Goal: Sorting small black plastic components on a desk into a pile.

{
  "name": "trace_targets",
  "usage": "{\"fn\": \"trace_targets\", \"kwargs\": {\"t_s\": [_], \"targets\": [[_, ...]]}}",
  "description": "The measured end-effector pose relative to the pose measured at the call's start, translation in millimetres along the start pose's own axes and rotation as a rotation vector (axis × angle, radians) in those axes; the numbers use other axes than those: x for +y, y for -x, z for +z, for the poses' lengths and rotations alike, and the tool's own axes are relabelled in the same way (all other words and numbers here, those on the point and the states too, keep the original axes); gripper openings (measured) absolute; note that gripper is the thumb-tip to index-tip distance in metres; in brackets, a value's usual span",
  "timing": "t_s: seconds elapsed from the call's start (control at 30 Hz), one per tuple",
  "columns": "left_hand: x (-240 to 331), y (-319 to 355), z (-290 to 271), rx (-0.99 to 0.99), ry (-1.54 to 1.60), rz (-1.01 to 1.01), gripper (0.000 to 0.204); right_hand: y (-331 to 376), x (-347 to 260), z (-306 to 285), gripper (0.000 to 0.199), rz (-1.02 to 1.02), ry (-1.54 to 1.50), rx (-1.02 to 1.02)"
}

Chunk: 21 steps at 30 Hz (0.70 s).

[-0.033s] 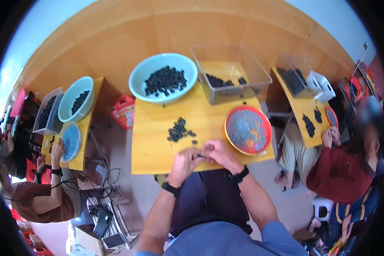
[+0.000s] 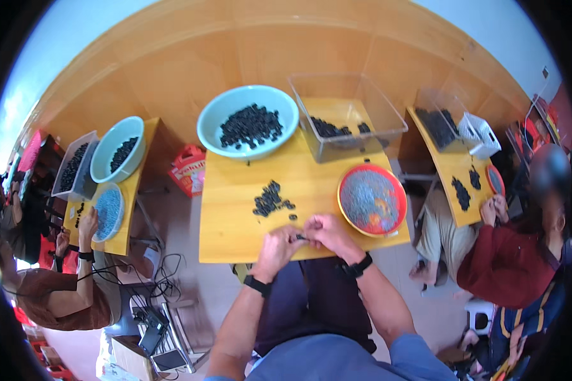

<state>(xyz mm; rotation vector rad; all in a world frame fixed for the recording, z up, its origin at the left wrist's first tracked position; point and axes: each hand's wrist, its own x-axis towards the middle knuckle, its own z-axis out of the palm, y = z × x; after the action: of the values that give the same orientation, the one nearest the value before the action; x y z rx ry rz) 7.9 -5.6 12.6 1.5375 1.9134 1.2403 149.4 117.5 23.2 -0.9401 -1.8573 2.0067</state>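
Over the near edge of the yellow table, my left hand pinches a small black part, whose exact kind is too small to make out. My right hand meets it from the other side, fingers closed together at the part's end; whatever lies between these fingertips is hidden. Just beyond my hands one black piece lies alone, close to a loose pile of black pieces. Right of my right hand stands a red round tray with a yellow rim, holding many small grey metal-looking pieces.
At the back stand a light-blue basin and a clear plastic bin, both with black pieces inside. A person at the left table and another at the right table work with similar parts. Cables lie at lower left.
The whole view has shifted slightly, so the table and its things appear a little lower and further right. My hands keep the same pinched pose around the black part.
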Motion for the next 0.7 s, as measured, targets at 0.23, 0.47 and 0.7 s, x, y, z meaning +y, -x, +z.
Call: {"fn": "trace_targets", "kwargs": {"t_s": [0.23,0.47,0.7], "targets": [[4.4,5.4,-0.2,-0.029,0.011,-0.039,0.022,4.7,2.9,-2.7,0.007,0.015,-0.025,-0.042],[-9.9,-3.0,5.1,0.092,0.011,0.067,0.024,-4.9,0.6,-4.2,0.006,-0.001,-0.044,-0.026],[-2.8,-8.5,3.8,0.025,0.016,-0.033,0.025,-3.2,-1.4,-7.2,0.008,0.008,-0.102,0.006]]}}
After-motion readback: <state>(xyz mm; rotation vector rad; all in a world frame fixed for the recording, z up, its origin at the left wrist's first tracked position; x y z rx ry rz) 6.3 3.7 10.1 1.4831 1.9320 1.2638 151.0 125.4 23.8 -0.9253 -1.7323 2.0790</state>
